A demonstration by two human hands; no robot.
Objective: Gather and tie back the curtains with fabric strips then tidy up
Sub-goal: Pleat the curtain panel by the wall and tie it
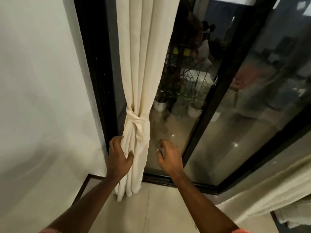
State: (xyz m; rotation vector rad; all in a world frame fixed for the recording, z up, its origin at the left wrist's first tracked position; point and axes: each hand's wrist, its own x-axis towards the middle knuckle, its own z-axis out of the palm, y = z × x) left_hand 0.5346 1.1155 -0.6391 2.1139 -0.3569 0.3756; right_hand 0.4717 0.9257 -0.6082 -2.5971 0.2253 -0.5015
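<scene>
the cream curtain [144, 64] hangs gathered into one narrow bundle of folds at the left side of the glass door [252, 115], its hem reaching the floor [159, 207]. a fabric strip [134, 117] of the same cream cloth is wrapped round the bundle at its narrowest point and knotted toward the right, with its ends falling down the front of the folds below. below the knot, the left hand [118, 158] holds the curtain's left edge: its grip is closed on the cloth, fingers curled round behind the edge and the thumb [130, 154] pressed on the front. the right hand [169, 157] hovers just right of the bundle and apart from it, in front of the glass, its grip slack, fingers loosely curled and holding nothing. both forearms reach in from the near edge, with a bit of orange sleeve [240, 230] showing at the bottom. behind the curtain stands the black frame [94, 64] of the door, and left of that a plain pale wall [42, 81]. through the dark glass, far beyond the curtain, white pots [159, 105] with thin plants stand on a shiny floor; the rest out there is too dim and full of reflections to make out. at the near right, a second curtain [269, 190] of similar pale cloth crosses the corner, blurred.
</scene>
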